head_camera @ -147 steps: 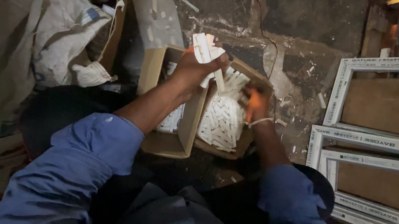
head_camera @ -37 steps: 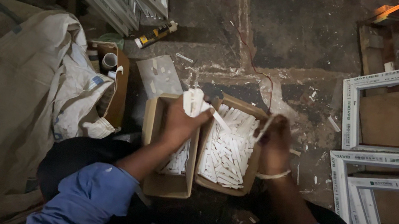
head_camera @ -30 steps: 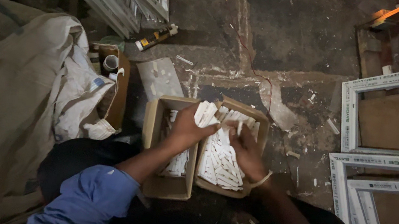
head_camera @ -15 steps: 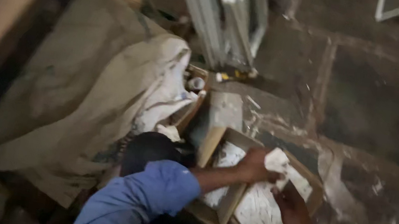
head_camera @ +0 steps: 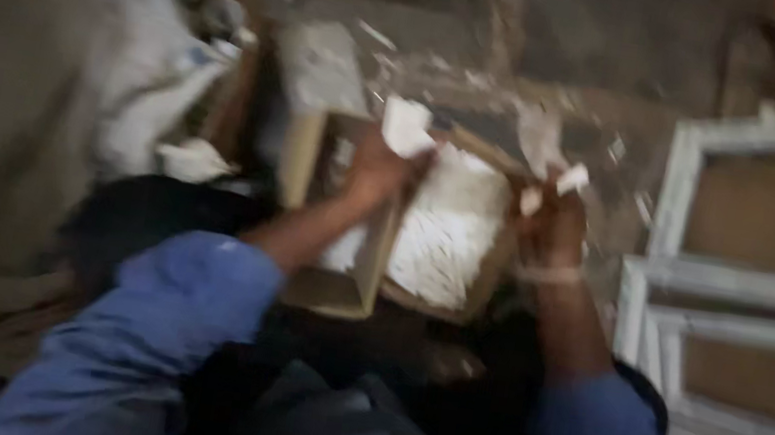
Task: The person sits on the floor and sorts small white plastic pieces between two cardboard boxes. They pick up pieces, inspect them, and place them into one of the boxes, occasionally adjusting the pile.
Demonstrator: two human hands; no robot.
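Blurred view: left hand (head_camera: 375, 173) grips white pieces (head_camera: 407, 126) above cardboard box (head_camera: 327, 290); right hand (head_camera: 553, 229) pinches small white bits (head_camera: 572, 179) beside box w/ white pieces (head_camera: 451, 232). Judged best: keep lifts low, over boxes.

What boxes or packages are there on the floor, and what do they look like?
Left cardboard box: open, brown, rectangular, under the left hand, which holds a small white piece.
Right cardboard box: open, brown, beside the first, full of small white pieces; the right hand is at its right edge, with white bits at its fingers.
No labels, signs or screens can be made out; the picture is blurred.
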